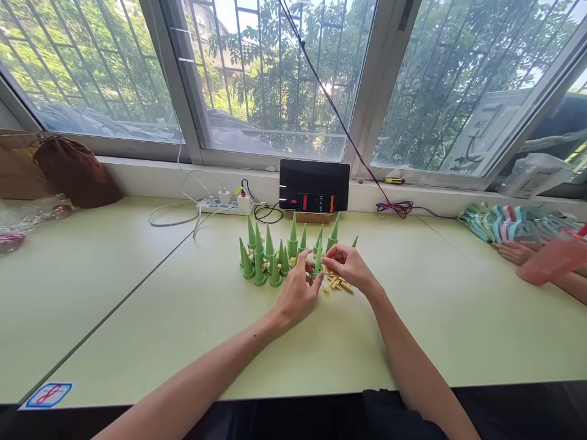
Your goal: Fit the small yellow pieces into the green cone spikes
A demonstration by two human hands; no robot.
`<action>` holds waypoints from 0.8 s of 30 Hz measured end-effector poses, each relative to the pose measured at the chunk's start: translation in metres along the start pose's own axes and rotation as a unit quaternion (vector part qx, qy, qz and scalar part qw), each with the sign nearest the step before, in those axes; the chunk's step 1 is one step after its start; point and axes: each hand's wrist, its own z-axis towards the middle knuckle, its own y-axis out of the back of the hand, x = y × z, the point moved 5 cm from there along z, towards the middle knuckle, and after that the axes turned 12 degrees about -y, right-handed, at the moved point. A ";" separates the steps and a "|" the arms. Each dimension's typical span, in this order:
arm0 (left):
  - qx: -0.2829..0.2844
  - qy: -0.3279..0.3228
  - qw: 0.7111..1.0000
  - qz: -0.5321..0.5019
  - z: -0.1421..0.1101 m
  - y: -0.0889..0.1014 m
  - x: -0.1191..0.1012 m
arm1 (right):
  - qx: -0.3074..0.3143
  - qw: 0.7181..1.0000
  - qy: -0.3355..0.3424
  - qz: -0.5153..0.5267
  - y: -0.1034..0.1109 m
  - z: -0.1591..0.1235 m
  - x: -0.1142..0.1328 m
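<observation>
My left hand (297, 292) curls its fingers and thumb around a green cone (318, 260), which stands upright with a small dark hole in its side. My right hand (351, 267) is closed in a pinch at the right side of that cone. Whatever its fingertips hold is too small to make out. Several more green cones (259, 263) on round bases stand in a group to the left and behind my hands, with small yellow pieces among them. Under my right hand lies a loose pile of short yellow pegs (338, 283) on the table.
Behind the cones, a phone (316, 203) leans on a black screen (314, 174). A power strip (224, 205) with cables lies near the window wall. At left is a brown bag (76, 171). At right, another person's hands (513, 252) are near bundled pastel items (509, 223) and a red translucent object (548, 260).
</observation>
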 end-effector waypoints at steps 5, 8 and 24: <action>0.002 0.011 1.000 0.007 0.001 0.000 0.003 | 0.006 1.000 -0.002 0.013 0.000 0.001 -0.002; 0.002 0.015 1.000 0.013 0.001 0.000 0.005 | 0.005 1.000 -0.001 0.012 0.000 0.000 -0.003; 0.000 0.008 1.000 -0.001 0.000 -0.001 0.009 | -0.007 1.000 0.016 0.001 0.000 0.001 -0.001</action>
